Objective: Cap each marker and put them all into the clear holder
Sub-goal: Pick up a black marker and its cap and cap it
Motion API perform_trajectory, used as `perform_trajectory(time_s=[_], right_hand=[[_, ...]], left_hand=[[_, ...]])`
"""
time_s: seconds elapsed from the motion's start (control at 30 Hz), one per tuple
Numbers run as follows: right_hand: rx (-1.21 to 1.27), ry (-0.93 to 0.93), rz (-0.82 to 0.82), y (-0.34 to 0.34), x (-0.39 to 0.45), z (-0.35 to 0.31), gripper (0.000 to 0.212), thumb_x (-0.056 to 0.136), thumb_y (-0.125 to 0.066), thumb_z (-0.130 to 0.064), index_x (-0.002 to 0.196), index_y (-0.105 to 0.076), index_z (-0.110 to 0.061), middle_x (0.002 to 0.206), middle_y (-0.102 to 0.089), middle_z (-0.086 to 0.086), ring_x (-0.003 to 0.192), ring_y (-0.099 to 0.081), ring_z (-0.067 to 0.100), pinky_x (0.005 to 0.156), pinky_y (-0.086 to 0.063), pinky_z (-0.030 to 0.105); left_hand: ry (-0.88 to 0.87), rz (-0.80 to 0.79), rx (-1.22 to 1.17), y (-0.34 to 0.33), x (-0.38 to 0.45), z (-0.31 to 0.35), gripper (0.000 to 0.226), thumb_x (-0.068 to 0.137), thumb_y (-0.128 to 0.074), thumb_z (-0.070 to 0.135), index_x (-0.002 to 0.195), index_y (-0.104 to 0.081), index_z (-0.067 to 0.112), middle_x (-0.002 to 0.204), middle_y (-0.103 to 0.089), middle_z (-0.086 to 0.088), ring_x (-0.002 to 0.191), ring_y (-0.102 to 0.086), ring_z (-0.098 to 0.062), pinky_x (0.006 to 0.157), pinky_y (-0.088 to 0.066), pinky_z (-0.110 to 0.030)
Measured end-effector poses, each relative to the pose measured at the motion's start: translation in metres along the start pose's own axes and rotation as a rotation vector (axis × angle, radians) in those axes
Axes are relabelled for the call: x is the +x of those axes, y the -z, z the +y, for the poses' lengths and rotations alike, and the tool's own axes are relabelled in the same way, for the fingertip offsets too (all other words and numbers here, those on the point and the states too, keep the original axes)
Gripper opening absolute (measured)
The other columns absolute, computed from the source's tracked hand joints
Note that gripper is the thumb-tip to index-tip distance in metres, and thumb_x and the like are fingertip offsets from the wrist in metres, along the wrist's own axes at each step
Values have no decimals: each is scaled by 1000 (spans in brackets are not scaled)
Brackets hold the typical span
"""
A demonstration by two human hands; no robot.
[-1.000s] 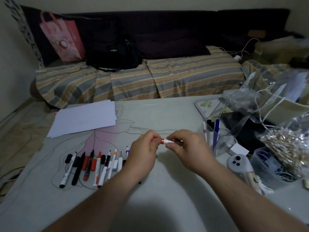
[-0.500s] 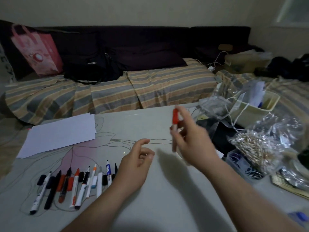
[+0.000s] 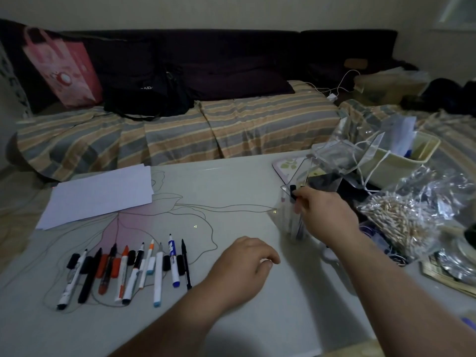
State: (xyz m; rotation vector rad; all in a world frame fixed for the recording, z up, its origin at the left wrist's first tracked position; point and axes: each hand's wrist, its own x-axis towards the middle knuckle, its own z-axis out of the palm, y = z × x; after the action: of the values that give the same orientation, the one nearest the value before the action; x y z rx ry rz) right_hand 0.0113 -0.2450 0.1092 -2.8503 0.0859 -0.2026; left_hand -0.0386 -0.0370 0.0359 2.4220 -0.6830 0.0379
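The clear holder (image 3: 281, 215) stands at the table's right side with several capped markers (image 3: 292, 191) upright in it. My right hand (image 3: 324, 215) is against the holder's right side, fingertips curled at the marker tops beside a black cap. Whether it grips one is hidden. My left hand (image 3: 244, 266) rests on the table in front of me, fingers loosely bent, holding nothing. To its left lies a row of several uncapped markers (image 3: 123, 269), tips pointing away from me, with loose black, orange and pale blue caps (image 3: 166, 262) among them.
White paper sheets (image 3: 100, 194) lie at the table's far left. Right of the holder are a clear plastic bag (image 3: 342, 155), a cream box (image 3: 401, 161) and a bag of cotton swabs (image 3: 401, 220). A striped sofa (image 3: 231, 124) runs behind the table.
My right hand carried the red-capped marker from mid-air down to the holder, and the red cap is out of sight now. My left hand dropped onto the table. The view swung right.
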Motion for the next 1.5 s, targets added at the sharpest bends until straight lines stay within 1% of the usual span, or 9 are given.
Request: perform_trajectory(time_s=[0.13,0.33,0.4,0.5,0.67,0.83,0.97,1.17,1.5], right_hand=[[-47,23,-84,1,1,0,46,103,-37,-29,144,-48,-45,131,-65,8,113,-61,35,79,-54,43],[124,187,186,-4,-16,-45,37,96,-52,-26,131,-61,-32,123,-65,2,111,-62,30,89,-52,43],[189,362,21,-31,-29,-71,32,93,-55,-23,121,-67,-30,115,-67,-2,107,-63,24,90,-52,40],[168,572,-326,-78,-51,-104,38,90,-50,-27,125,-65,-31,124,-60,-1,114,-60,24,98,-49,38],[81,676,-555,-127,-75,-142,38,94,-49,-32,129,-63,-31,123,-52,3,116,-51,29,96,-49,42],[38,557,-450,-144,-69,-153,30,98,-49,-33,112,-69,-17,112,-54,8,106,-59,33,89,-53,40],[-30,378,-437,-140,-52,-139,31,94,-61,-33,115,-63,-10,114,-62,18,107,-63,39,86,-52,39],[41,181,-499,-117,-33,-104,27,90,-58,-17,114,-47,-10,115,-64,19,105,-62,38,75,-46,35],[131,58,-569,-100,-31,-90,28,87,-50,-27,113,-53,-15,112,-62,15,85,-64,31,71,-53,35]], left_hand=[[44,-72,72,10,-5,-20,23,94,-54,24,107,-71,33,109,-69,15,109,-53,-10,100,-42,-26],[331,46,266,75,-15,-80,55,78,-54,-6,108,-75,35,110,-70,9,108,-57,-18,96,-48,-33],[462,149,252,93,-27,-99,59,78,-51,-10,105,-76,36,111,-69,10,107,-59,-15,94,-51,-33],[556,233,222,105,-41,-117,39,89,-54,6,103,-76,35,112,-70,7,106,-60,-17,95,-53,-38],[619,113,281,105,-51,-124,24,93,-57,28,108,-74,37,109,-62,0,115,-47,-27,102,-45,-42],[627,45,310,104,-59,-123,25,95,-55,35,112,-73,38,111,-61,1,117,-46,-27,103,-43,-39],[624,-17,303,99,-58,-118,25,89,-61,47,109,-74,39,109,-60,4,119,-45,-26,103,-42,-39],[626,-122,521,95,-52,-104,50,61,-68,72,98,-70,39,94,-51,10,100,-41,-19,82,-35,-37],[524,-127,520,68,-41,-91,18,79,-63,47,87,-72,34,85,-60,13,101,-49,-20,82,-35,-36]])
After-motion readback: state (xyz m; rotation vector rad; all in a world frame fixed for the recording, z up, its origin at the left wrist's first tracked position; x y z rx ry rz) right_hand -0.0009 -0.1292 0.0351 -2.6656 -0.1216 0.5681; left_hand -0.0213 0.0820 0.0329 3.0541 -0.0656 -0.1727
